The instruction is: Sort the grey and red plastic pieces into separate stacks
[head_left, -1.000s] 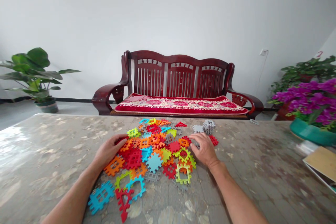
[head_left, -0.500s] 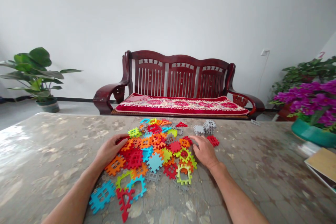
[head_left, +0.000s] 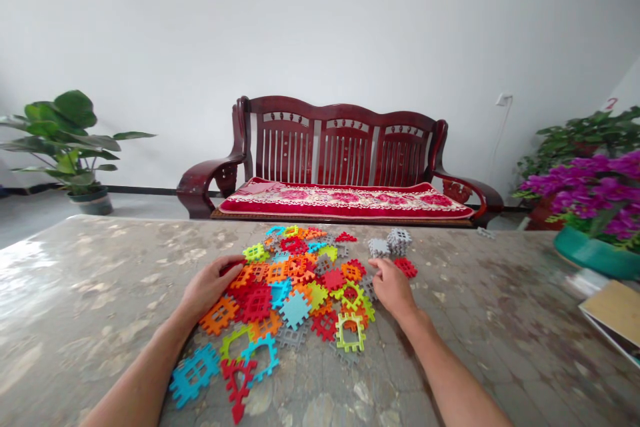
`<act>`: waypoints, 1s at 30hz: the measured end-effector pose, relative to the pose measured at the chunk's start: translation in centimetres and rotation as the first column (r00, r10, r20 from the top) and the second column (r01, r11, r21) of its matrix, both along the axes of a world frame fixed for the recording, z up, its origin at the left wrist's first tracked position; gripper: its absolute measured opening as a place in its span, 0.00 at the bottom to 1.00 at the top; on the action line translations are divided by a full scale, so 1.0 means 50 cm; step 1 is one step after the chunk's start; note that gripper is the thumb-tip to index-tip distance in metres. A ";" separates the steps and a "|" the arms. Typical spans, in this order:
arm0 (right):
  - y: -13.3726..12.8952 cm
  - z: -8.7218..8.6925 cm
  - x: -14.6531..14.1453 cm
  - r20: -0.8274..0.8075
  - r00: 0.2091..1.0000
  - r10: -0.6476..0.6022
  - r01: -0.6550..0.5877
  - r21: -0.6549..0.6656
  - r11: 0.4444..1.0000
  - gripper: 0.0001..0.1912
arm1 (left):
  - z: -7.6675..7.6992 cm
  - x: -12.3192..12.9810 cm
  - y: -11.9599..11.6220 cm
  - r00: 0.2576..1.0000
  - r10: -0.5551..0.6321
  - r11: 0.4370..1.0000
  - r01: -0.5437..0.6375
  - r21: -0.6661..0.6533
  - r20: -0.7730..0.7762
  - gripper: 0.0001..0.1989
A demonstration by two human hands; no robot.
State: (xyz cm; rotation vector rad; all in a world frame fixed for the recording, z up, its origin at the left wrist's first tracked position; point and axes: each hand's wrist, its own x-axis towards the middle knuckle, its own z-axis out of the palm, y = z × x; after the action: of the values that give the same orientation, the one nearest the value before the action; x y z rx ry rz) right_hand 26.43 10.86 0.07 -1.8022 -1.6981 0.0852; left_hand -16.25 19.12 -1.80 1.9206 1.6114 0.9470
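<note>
A loose heap of plastic interlocking building tiles (head_left: 295, 307) in red, orange, blue, lime and grey covers the middle of the table. At its left edge rests my left hand (head_left: 213, 285), thumb and fingers apart, by an orange window tile (head_left: 243, 277). On the other side my right hand (head_left: 393, 285) holds nothing that I can see; its index finger is extended and its other fingers are partly hidden. Beside that hand lies a grey tile (head_left: 369, 287). Just beyond it are a stack of grey tiles (head_left: 399, 241), a flat grey tile (head_left: 379, 247) and a red tile (head_left: 405, 267).
The table (head_left: 475, 320) has a patterned cover. At its right stand a teal pot (head_left: 590, 253) of purple flowers and a tan box-like object (head_left: 613, 317). Behind it is a wooden bench (head_left: 345, 147); a potted plant (head_left: 90, 200) stands at the left.
My right hand has drawn slightly right, away from the heap, uncovering the grey tile next to it. My left hand stays in place.
</note>
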 end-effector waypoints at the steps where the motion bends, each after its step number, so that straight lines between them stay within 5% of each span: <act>1: -0.002 0.002 -0.005 0.021 1.000 -0.006 0.007 -0.024 1.000 0.24 | 0.001 0.001 -0.001 1.000 0.001 1.000 -0.001 0.004 0.000 0.26; 6: 0.001 -0.004 -0.040 -0.069 0.998 -0.007 0.005 -0.030 1.000 0.25 | 0.003 0.002 -0.002 1.000 -0.002 1.000 0.002 0.009 -0.009 0.26; 13: 0.010 -0.020 -0.054 -0.395 0.917 0.049 -0.091 -0.087 0.992 0.22 | 0.002 0.000 0.001 1.000 0.001 1.000 -0.001 0.007 -0.018 0.25; 18: 0.019 -0.005 -0.045 -0.061 0.987 0.146 -0.142 0.071 0.987 0.22 | 0.005 0.003 -0.004 1.000 0.008 1.000 -0.008 0.027 -0.002 0.25; 24: 0.042 -0.007 -0.045 0.126 0.952 0.280 -0.272 -0.078 0.959 0.33 | -0.001 0.002 -0.001 1.000 0.006 1.000 -0.006 0.012 0.004 0.25; 30: 0.057 -0.014 -0.036 0.154 0.937 0.313 -0.287 -0.170 0.943 0.30 | 0.004 0.005 -0.002 1.000 0.017 1.000 -0.017 0.018 0.011 0.26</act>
State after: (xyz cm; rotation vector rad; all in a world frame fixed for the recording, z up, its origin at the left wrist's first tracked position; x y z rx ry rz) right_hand 24.64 13.72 -0.62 -1.6780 -2.1382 0.1867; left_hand -16.01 19.00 -1.60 1.9132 1.6209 0.9806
